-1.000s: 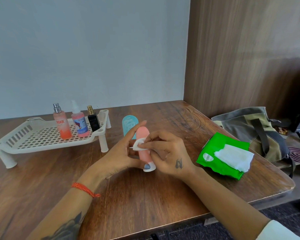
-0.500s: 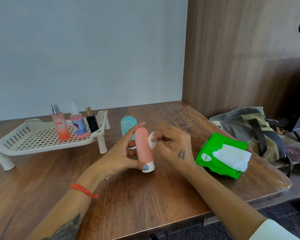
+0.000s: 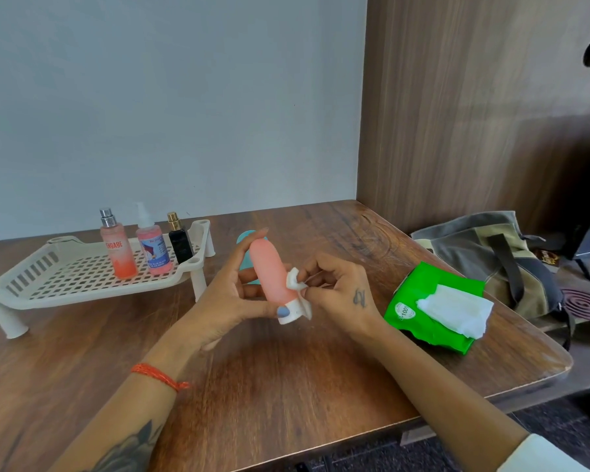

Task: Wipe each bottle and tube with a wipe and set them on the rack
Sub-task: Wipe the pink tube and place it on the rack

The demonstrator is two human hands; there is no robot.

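Looks like a room in a home: a wooden worktop [image 3: 286, 386] against a plain wall, toiletry bottles [image 3: 152, 248] on a plastic rack [image 3: 65, 284], a canvas bag [image 3: 491, 260], a mosquito coil [image 3: 586, 304].

A dark wooden tabletop [image 3: 269, 396] carries a white slotted rack [image 3: 65, 281] well to the left of the left grip [image 3: 232, 301], a green wipes pack [image 3: 433, 308] just right of the right grip [image 3: 341, 291], and a teal tube [image 3: 244, 238] behind the grips, mostly hidden.

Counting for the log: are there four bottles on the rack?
No, only three bottles stand on the rack; the pink tube isn't there.
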